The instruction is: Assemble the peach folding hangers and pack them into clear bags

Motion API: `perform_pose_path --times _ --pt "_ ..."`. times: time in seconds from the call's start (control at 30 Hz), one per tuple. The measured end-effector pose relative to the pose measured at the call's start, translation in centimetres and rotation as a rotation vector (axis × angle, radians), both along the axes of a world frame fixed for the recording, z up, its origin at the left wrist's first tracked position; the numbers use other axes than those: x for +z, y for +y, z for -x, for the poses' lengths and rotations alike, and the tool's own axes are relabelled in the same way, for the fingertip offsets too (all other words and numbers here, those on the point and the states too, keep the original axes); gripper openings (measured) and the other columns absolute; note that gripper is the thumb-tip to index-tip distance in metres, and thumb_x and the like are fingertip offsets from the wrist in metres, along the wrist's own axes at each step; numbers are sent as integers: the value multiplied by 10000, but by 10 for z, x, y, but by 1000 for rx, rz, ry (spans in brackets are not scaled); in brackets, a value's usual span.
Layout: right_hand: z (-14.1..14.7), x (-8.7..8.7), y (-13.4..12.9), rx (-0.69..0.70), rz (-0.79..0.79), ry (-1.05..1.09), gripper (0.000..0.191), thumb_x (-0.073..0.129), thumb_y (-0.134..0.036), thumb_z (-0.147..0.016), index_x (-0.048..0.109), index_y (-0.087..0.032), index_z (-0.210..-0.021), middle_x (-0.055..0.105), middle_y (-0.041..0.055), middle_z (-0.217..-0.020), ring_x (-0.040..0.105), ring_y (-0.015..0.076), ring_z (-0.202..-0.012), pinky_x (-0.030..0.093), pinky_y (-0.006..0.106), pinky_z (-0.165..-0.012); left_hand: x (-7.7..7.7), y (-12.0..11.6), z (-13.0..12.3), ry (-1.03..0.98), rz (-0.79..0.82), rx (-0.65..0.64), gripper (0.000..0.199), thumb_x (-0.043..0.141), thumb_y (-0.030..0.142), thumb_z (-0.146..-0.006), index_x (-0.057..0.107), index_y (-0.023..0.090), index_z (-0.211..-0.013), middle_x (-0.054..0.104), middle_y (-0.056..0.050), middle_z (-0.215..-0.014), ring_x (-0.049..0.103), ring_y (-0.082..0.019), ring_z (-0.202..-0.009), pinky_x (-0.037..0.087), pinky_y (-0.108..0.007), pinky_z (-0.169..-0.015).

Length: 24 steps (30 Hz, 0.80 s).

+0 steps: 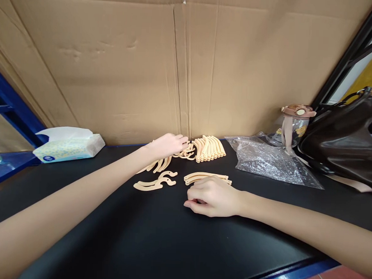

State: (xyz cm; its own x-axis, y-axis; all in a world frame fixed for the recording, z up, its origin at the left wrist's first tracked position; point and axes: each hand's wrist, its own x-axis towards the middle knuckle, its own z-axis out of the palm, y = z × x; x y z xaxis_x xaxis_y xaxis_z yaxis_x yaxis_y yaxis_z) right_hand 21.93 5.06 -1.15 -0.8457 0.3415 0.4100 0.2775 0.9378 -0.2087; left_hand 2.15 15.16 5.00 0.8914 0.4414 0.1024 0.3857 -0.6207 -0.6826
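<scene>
My left hand point(170, 144) reaches to the back of the black table, its bent fingers down at a heap of small curved cream pieces point(190, 152). Its fingertips are partly hidden, so what they pinch cannot be made out. Loosely closed, my right hand point(212, 197) rests near the middle, with nothing showing between thumb and fingers. Just behind it lie two curved cream strips point(203, 176) with holes at their ends, partly covered by the hand. Two cream hook-ended pieces point(155, 184) lie left of it. More curved cream pieces point(162, 164) sit beneath my left wrist.
A row of curved cream strips point(210, 149) is lined up at the back. A clear plastic bag point(269, 159), a drinking bottle point(297, 126) and a dark brown bag point(343, 138) are on the right. A tissue pack point(70, 146) stands left, before a cardboard wall point(115, 70).
</scene>
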Motion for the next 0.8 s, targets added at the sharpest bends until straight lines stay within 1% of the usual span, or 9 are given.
perform_pose_path --times 0.13,0.27,0.37,0.47,0.57,0.6,0.67,0.73,0.8 --pt "-1 2 -1 -5 45 33 316 480 -285 -918 401 -194 -625 432 -36 -588 406 94 -555 295 230 -533 2 -4 2 -52 -60 -40 160 501 5 -860 580 144 -849 616 -37 -814 587 -153 -700 332 -272 -490" --pt "-1 3 -2 -7 60 51 322 489 -281 -914 392 -193 -620 418 -41 -584 400 90 -548 286 231 -524 6 -18 2 -189 -176 -76 154 459 92 -914 559 146 -810 597 -13 -733 574 -140 -602 293 -277 -453" --pt "-1 2 -3 -13 61 53 321 494 -279 -912 394 -193 -620 410 -45 -582 397 89 -544 284 233 -520 11 -37 3 -307 -263 -118 190 439 150 -942 554 153 -791 585 11 -678 564 -125 -567 304 -265 -456" --pt "-1 2 -3 -19 63 45 324 495 -288 -915 399 -192 -621 402 -47 -578 392 89 -543 286 234 -522 11 -65 7 -391 -316 -166 216 463 171 -935 534 163 -732 563 34 -620 528 -105 -512 321 -257 -459" --pt "-1 2 -2 -24 41 42 331 500 -298 -914 410 -190 -613 408 -44 -582 392 91 -550 280 240 -524 0 -100 17 -463 -277 -258 194 513 156 -907 530 171 -714 567 44 -612 529 -100 -524 363 -251 -491" --pt "0 3 -1 -26 29 41 332 501 -298 -912 414 -190 -610 412 -42 -583 394 94 -555 276 244 -525 -5 -111 21 -489 -247 -280 166 517 150 -904 546 171 -742 565 43 -612 530 -102 -534 373 -249 -501" --pt "0 3 -2 -29 10 32 319 499 -271 -905 419 -190 -607 421 -39 -586 395 96 -560 269 248 -526 -19 -129 28 -538 -180 -290 201 532 138 -898 524 177 -701 566 41 -606 497 -94 -507 382 -245 -505" --pt "0 3 -3 -33 -1 12 295 494 -242 -897 417 -191 -617 425 -41 -590 392 95 -557 262 248 -523 -31 -139 33 -546 -111 -303 260 554 121 -883 477 185 -643 515 56 -549 450 -84 -462 357 -238 -474" --pt "0 4 -5 -50 -17 10 264 489 -235 -898 414 -196 -648 435 -44 -605 388 93 -557 259 243 -521 -38 -140 34 -544 -66 -329 248 546 122 -888 481 186 -657 536 54 -564 465 -82 -469 356 -233 -469"
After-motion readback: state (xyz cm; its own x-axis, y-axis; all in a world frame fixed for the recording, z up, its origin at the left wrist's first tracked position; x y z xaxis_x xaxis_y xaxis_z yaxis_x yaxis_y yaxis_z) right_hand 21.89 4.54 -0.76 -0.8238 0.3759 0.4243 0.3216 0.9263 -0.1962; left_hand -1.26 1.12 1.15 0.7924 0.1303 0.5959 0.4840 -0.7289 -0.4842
